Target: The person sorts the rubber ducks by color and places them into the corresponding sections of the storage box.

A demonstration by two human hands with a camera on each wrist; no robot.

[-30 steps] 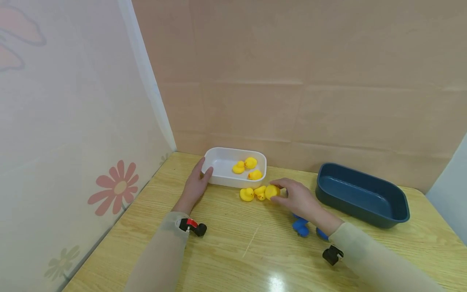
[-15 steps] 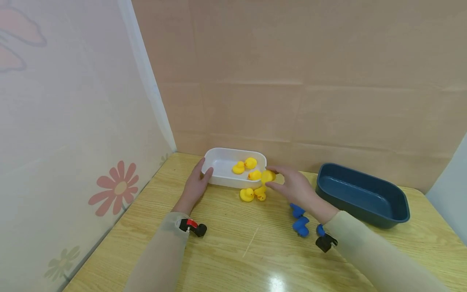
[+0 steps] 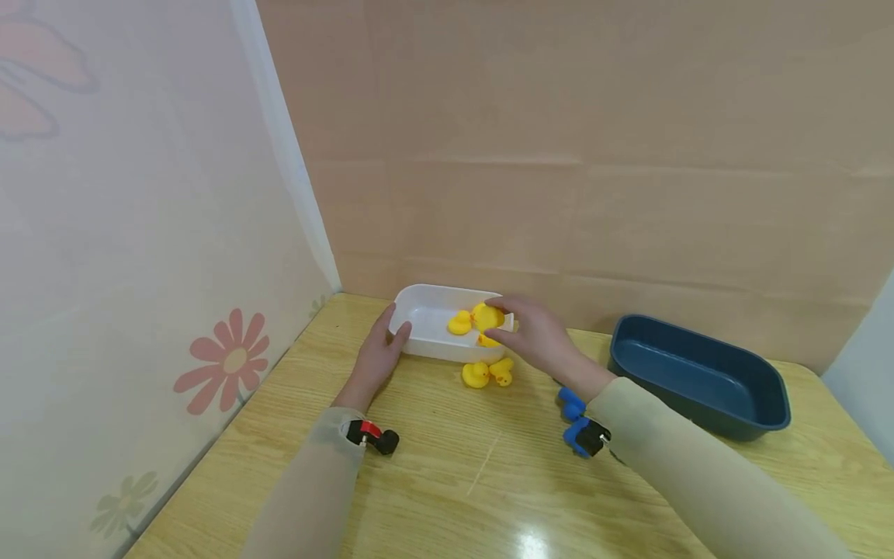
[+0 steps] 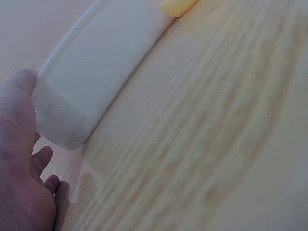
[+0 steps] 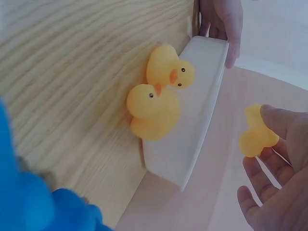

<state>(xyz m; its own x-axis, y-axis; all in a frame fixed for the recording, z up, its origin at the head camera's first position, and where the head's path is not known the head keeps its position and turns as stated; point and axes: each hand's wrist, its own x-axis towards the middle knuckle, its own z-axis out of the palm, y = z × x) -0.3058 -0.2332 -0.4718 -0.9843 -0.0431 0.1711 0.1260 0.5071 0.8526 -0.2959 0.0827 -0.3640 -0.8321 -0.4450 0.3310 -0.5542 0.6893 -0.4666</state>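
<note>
A white plastic bin stands at the back left of the table. My left hand rests at its left end, thumb on the front wall and the other fingers, fairly straight, beside the end. My right hand pinches a yellow rubber duck between thumb and fingertips above the bin's right end. Under and beside it lie other yellow ducks inside the bin, partly hidden by the hand. Two more yellow rubber ducks sit on the table against the bin's front wall.
Blue rubber ducks lie on the table below the right forearm, which partly hides them. To the right stands a dark blue bin. Brown paper covers the wall behind, and a flowered sheet hangs on the left.
The right hand has carried a yellow rubber duck up and leftward from the table over the bin's rim. My left hand has stayed at the bin's end.
</note>
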